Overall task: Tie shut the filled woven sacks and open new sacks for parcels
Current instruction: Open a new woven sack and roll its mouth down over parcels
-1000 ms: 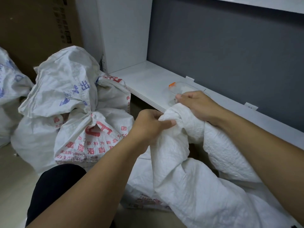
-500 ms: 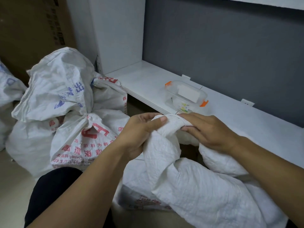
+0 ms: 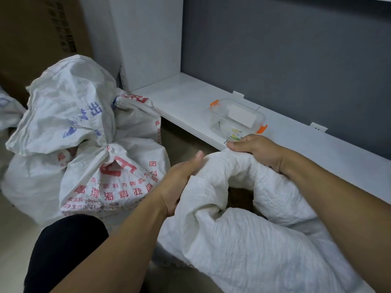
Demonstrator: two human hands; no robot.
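Note:
A plain white woven sack [image 3: 243, 246] lies in front of me, its mouth bunched up between my hands. My left hand [image 3: 179, 180] grips the left fold of the sack's mouth, thumb on top. My right hand [image 3: 258, 152] holds the right part of the rim from above, fingers curled over it. A dark gap [image 3: 239, 197] shows between the two folds. To the left stands a tied sack with red print [image 3: 114, 182], and behind it a sack with blue print [image 3: 69, 106].
A white shelf [image 3: 317, 149] runs along a grey wall on the right and carries a clear box with orange clips [image 3: 239, 119]. A white cabinet side [image 3: 146, 39] and brown cardboard [image 3: 38, 39] stand behind the sacks. My dark-clothed knee [image 3: 67, 250] is at lower left.
My hands have drawn apart along the sack's mouth, the right one moving right and up toward the shelf edge. The gap between the folds has widened.

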